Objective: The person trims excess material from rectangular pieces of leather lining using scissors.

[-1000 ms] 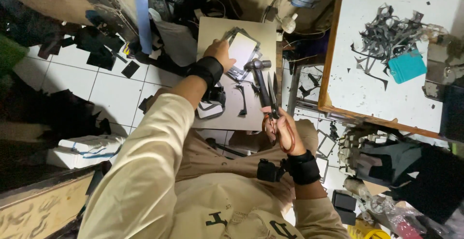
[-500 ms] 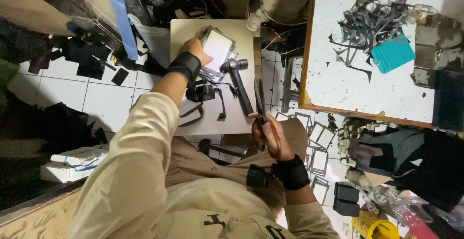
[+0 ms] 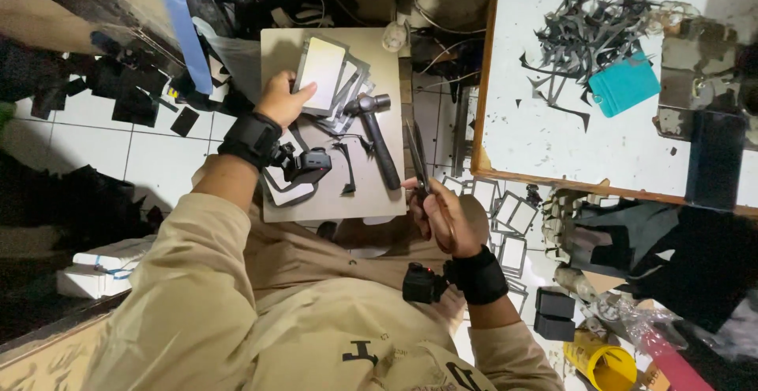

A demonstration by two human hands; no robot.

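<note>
1. Cluttered tiled floor (image 3: 103,154); small grey surface (image 3: 371,197) sitting over the lap.
2. Left hand (image 3: 283,100) fingers pinching white card (image 3: 320,75) at 11 o'clock.
3. Right hand (image 3: 446,217) fingers gripping scissors (image 3: 417,158), blades pointing to 12; they are risking slipping toward the hammer (image 3: 377,142).

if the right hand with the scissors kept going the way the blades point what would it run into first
Probably nothing on the small board: the scissors in the right hand point up along its right edge, just right of the hammer. Beyond lie dark cables, though depth is unclear.
</note>
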